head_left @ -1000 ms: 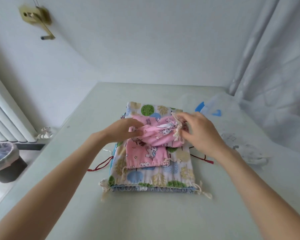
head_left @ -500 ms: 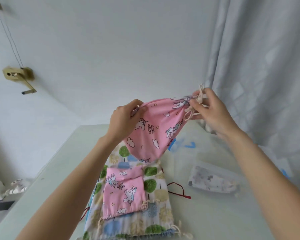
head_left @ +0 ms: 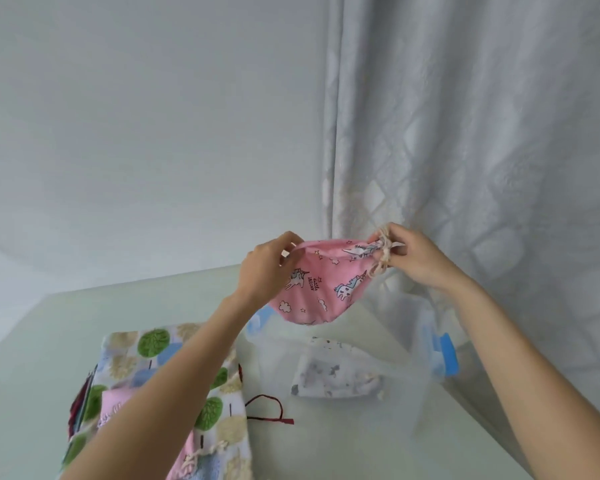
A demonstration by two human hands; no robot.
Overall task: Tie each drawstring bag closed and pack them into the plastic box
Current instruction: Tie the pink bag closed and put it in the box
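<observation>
A pink bag [head_left: 321,287] is held in the air above the plastic box [head_left: 426,372], its bottom pinched by the left hand [head_left: 269,270] and its cord [head_left: 381,252] pinched by the right hand [head_left: 418,259]. At 7 o'clock of the box, a tree-print bag [head_left: 153,355] lies on the table [head_left: 32,341], and a white bag [head_left: 333,374] lies inside the box.

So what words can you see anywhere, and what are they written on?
"little UNICORN": small dark print beside a unicorn on the pink bag held up by the left hand and right hand.
Pale lettering on the smaller pink bag on the pile: too blurred to read.
</observation>
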